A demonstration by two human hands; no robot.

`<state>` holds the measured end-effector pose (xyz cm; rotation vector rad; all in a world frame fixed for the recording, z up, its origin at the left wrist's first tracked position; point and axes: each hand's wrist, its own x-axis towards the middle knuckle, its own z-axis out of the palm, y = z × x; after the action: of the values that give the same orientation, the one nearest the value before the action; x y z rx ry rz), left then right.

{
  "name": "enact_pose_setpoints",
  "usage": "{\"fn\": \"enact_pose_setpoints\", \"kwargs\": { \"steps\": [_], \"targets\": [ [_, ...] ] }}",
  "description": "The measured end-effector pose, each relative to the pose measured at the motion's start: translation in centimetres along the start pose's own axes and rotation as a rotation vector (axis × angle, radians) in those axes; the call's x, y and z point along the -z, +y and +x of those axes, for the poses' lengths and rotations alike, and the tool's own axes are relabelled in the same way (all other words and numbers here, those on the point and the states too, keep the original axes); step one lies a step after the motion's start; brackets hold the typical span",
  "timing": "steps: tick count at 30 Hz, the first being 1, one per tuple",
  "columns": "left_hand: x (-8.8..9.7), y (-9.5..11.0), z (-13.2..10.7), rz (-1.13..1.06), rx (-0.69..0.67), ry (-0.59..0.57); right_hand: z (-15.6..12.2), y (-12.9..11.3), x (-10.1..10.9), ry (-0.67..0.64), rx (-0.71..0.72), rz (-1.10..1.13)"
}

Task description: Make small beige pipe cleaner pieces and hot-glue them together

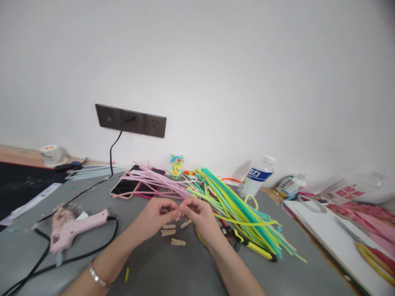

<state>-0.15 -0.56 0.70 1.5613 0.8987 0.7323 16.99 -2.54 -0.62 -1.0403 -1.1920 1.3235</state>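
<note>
My left hand [156, 218] and my right hand [199, 216] meet fingertip to fingertip over the grey table [173, 271]. Both pinch a small pale piece between them; it is too small to name. Several short beige pipe-cleaner pieces [173, 234] lie on the table just under my hands. Behind them lies a bundle of pink pipe cleaners [151, 181]. To the right spreads a pile of green and yellow pipe cleaners [237, 205]. My left wrist wears a silver bracelet [97, 277].
A pink glue gun [74, 228] with a black cord lies at the left. Yellow-handled pliers [247, 242] sit beside my right wrist. Two phones [129, 187], a water bottle [256, 176], a wall socket strip [131, 120] and yellow-handled scissors [367, 246] on white board are around.
</note>
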Motion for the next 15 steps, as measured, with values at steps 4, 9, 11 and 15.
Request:
{"fn": "enact_pose_setpoints", "kwargs": {
  "steps": [4,9,11,15],
  "targets": [
    [0.0,-0.3,0.3,-0.146,0.072,-0.051,0.1,0.3,0.1,-0.027,0.024,0.005],
    [0.0,-1.6,0.9,-0.086,0.012,0.023,0.5,1.5,0.2,0.038,0.093,-0.135],
    [0.0,-2.0,1.1,-0.080,-0.007,0.017,0.7,1.7,0.3,0.048,0.121,-0.162],
    [0.2,-2.5,1.3,-0.078,-0.028,0.048,0.4,0.6,-0.1,0.308,0.362,-0.313]
  ]
}}
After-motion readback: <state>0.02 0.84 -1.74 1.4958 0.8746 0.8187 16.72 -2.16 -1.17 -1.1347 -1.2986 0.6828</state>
